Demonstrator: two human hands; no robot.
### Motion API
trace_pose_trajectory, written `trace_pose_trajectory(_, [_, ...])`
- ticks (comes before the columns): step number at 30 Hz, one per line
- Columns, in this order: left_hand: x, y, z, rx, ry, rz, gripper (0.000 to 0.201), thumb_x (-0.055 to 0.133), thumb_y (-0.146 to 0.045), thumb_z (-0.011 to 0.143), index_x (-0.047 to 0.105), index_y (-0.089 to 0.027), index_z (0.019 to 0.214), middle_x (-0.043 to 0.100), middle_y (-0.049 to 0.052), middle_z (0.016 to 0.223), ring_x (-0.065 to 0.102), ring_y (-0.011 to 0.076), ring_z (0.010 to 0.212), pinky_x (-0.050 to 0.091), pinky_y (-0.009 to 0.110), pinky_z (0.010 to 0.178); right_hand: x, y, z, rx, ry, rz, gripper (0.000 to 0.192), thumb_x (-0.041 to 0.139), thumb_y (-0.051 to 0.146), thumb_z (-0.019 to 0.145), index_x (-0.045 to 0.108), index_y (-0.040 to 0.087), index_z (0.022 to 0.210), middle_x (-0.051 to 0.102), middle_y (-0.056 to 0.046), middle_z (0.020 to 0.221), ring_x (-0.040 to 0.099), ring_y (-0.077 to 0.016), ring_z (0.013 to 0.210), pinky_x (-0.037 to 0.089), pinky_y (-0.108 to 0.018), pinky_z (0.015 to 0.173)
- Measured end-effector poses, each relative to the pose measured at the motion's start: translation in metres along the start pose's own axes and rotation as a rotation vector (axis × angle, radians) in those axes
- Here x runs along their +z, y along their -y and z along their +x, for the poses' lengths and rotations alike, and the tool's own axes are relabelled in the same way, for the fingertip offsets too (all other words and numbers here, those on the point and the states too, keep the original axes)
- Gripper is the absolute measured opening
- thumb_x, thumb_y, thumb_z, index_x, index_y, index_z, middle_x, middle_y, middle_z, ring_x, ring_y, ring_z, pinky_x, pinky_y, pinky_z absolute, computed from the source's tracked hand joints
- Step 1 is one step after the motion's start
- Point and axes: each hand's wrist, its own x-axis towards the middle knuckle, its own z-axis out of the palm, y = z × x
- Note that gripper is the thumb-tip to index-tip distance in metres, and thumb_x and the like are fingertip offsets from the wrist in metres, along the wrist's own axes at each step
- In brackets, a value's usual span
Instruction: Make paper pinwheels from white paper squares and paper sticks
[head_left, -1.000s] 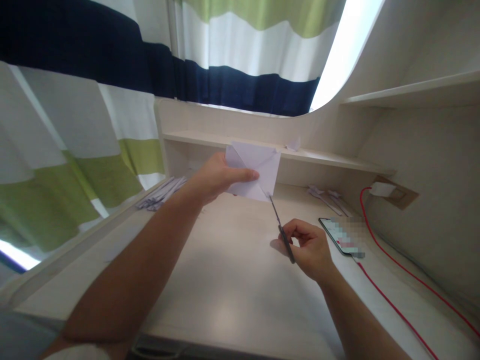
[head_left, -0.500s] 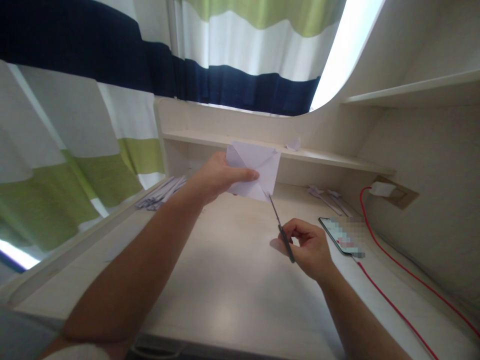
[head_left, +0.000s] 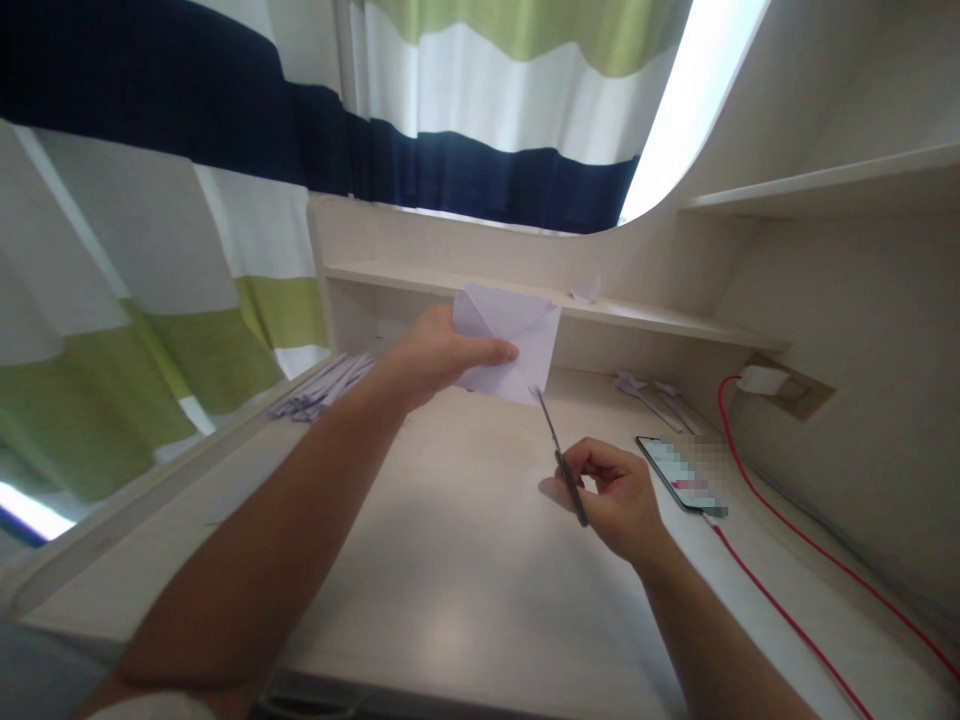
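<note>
Nothing has shifted: left hand (head_left: 439,352) pinches folded white paper (head_left: 510,340); right hand (head_left: 619,495) grips thin metal scissors (head_left: 559,455) at its lower edge, above bare pale desk (head_left: 450,560).

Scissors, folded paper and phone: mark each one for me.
scissors (head_left: 559,455), head view, on the dark blades near the pivot.
folded paper (head_left: 525,330), head view, on its flat white face.
phone (head_left: 675,470), head view, on the screen.
</note>
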Motion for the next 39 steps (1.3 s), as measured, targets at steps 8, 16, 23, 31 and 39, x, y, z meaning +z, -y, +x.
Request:
trace_pose_trajectory(8, [-0.0014, 0.0026, 0.0013, 0.019, 0.008, -0.002, 0.039, 0.093, -0.029, 0.062, 0.082, -0.015, 0.097, 0.082, 0.009, 0.102, 0.077, 0.025, 0.089, 0.059, 0.034, 0.078, -0.0008, 0.0008, -0.0005, 0.003, 0.002, -0.003, 0.037, 0.095, 0.042, 0.072, 0.066, 0.02, 0.067, 0.065, 0.0, 0.064, 0.055, -0.0156, 0.06, 0.041, -0.031, 0.058])
trace_pose_trajectory(16, [-0.0016, 0.0032, 0.0025, 0.012, -0.002, -0.007, 0.04, 0.093, -0.029, 0.061, 0.082, -0.014, 0.096, 0.082, 0.01, 0.1, 0.076, 0.025, 0.086, 0.058, 0.034, 0.075, -0.0006, 0.0, 0.0001, -0.008, 0.004, -0.011, 0.037, 0.095, 0.043, 0.072, 0.066, 0.021, 0.067, 0.065, 0.0, 0.063, 0.053, -0.0154, 0.059, 0.042, -0.031, 0.057])
trace_pose_trajectory(23, [-0.0008, 0.0017, 0.0023, 0.0, -0.013, 0.014, 0.041, 0.093, -0.029, 0.06, 0.082, -0.014, 0.097, 0.082, 0.01, 0.101, 0.076, 0.0256, 0.086, 0.058, 0.034, 0.074, -0.0009, -0.0015, 0.0001, -0.003, 0.009, -0.02, 0.037, 0.095, 0.043, 0.072, 0.066, 0.021, 0.067, 0.065, -0.001, 0.063, 0.053, -0.0153, 0.06, 0.041, -0.031, 0.058])
trace_pose_trajectory(31, [-0.0005, 0.0014, 0.0013, 0.02, -0.007, 0.038, 0.036, 0.09, -0.029, 0.063, 0.082, -0.015, 0.095, 0.082, 0.009, 0.097, 0.076, 0.0237, 0.083, 0.056, 0.032, 0.072, 0.0015, 0.0012, 0.0005, 0.004, -0.008, 0.009, 0.038, 0.096, 0.042, 0.07, 0.066, 0.02, 0.065, 0.063, 0.0, 0.061, 0.052, -0.0147, 0.058, 0.041, -0.03, 0.057])
trace_pose_trajectory(39, [-0.0011, 0.0004, 0.0009, 0.003, -0.006, 0.027, 0.039, 0.091, -0.028, 0.061, 0.082, -0.013, 0.096, 0.082, 0.01, 0.098, 0.076, 0.0237, 0.083, 0.056, 0.032, 0.073, 0.0001, -0.0002, 0.0004, 0.013, 0.006, -0.008, 0.038, 0.096, 0.045, 0.071, 0.067, 0.02, 0.066, 0.065, -0.001, 0.062, 0.054, -0.0154, 0.059, 0.041, -0.031, 0.057])
